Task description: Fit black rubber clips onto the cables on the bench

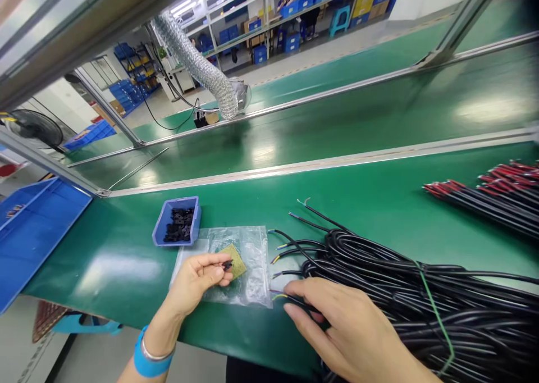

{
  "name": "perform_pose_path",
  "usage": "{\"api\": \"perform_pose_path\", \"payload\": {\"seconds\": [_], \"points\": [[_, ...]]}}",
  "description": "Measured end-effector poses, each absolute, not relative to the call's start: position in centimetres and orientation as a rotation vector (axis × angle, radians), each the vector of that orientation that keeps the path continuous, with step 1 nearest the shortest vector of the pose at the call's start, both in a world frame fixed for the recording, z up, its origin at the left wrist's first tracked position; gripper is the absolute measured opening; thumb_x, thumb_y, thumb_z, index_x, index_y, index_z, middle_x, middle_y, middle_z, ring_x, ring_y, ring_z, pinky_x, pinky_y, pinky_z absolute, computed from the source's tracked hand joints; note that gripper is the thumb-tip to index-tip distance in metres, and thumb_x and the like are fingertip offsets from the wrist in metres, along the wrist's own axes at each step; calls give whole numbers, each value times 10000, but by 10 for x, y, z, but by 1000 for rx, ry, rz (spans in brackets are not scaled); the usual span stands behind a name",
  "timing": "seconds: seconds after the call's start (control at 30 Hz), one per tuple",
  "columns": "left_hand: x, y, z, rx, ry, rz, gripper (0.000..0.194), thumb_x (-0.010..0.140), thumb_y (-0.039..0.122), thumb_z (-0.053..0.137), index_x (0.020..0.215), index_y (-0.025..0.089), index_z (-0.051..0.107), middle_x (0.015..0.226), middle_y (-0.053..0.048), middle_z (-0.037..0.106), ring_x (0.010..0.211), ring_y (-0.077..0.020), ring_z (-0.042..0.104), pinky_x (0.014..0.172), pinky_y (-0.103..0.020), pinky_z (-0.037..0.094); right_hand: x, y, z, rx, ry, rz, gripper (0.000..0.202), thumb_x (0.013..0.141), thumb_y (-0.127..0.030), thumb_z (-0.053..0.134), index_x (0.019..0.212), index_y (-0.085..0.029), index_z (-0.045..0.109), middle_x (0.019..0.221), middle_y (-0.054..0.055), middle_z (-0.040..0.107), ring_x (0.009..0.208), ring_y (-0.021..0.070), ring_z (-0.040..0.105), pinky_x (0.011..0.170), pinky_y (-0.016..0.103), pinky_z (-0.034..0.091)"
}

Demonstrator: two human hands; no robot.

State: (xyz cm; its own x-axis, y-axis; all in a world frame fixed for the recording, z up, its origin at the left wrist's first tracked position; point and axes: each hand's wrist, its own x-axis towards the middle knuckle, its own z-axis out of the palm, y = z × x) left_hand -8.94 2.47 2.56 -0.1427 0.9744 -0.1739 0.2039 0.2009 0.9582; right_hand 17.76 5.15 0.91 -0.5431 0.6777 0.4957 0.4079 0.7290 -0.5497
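Note:
My left hand [201, 279] pinches a small black plastic part [227, 265] between thumb and fingertips, above a clear plastic bag [256, 259]. A yellowish square piece [236, 262] lies at the bag, partly behind those fingers. At the left end of a bundle of black cables [357, 248], my right hand [337, 321] has thumb and forefinger around one black cable [297, 299]. Coloured inner wires stick out of that cable's end; the fingers hide some of its length. Past the left hand stands a blue bin [197, 217] holding similar black parts [179, 226].
Green string [433, 304] ties the cable bundle. More black cables with red ends [484, 195] lie at the far right. A blue tray [37, 231] sits at the left edge. Behind the bench, a metal rail [295, 167] runs across and a silver duct [202, 68] hangs down.

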Motion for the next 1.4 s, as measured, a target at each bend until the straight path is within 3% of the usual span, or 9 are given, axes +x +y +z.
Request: {"api": "perform_pose_path", "payload": {"seconds": [0.2,0.43,0.63,0.73,0.8,0.97,1.23,1.4], "points": [[-87,34,17,1732,1805,986,159,845,292,660,889,201,782,828,-86,690,767,-197,613,747,-354,509,177,52,10,-795,-2206,491,129,941,-215,486,977,-204,609,794,10,681,642,137,626,552,232,492],[-74,39,8,2120,1884,683,179,879,220,604,759,212,737,803,-71,620,764,-217,497,709,-356,425,177,53,16,-801,-2187,514,148,942,-227,476,961,-198,619,770,11,680,628,133,631,570,241,505],[-69,38,17,2127,1898,678,158,872,199,589,731,194,660,824,-67,639,822,-228,538,773,-387,441,176,55,19,-815,-2096,525,173,924,-154,460,928,-188,630,716,10,641,623,130,621,574,240,499],[-52,26,15,1817,1848,894,161,926,199,496,781,185,566,958,-84,669,922,-223,618,803,-380,495,176,56,19,-783,-2050,475,166,907,-119,481,917,-186,634,677,-2,611,579,119,586,539,231,477],[-35,15,12,1334,1677,1091,190,951,258,486,781,183,524,1047,-94,681,883,-201,668,776,-356,532,177,56,18,-755,-2023,465,163,900,-102,497,926,-184,635,668,-7,603,567,113,569,532,227,468],[6,-1,10,558,1271,1356,283,823,367,727,725,161,560,993,-56,701,701,-133,678,687,-262,548,179,55,16,-726,-1980,408,154,883,-71,534,953,-172,626,670,1,613,559,108,549,518,229,457],[19,-7,20,318,1032,1331,233,777,299,804,835,165,622,889,-25,713,806,-140,722,718,-203,581,177,51,12,-743,-1970,265,120,885,-65,570,928,-164,622,635,-5,593,546,105,531,529,242,460],[21,-8,20,283,1021,1364,222,772,275,809,841,170,626,981,-21,702,841,-136,717,765,-214,590,178,51,13,-726,-1988,250,115,890,-62,568,892,-162,625,617,-9,584,539,103,507,525,243,445]]}}
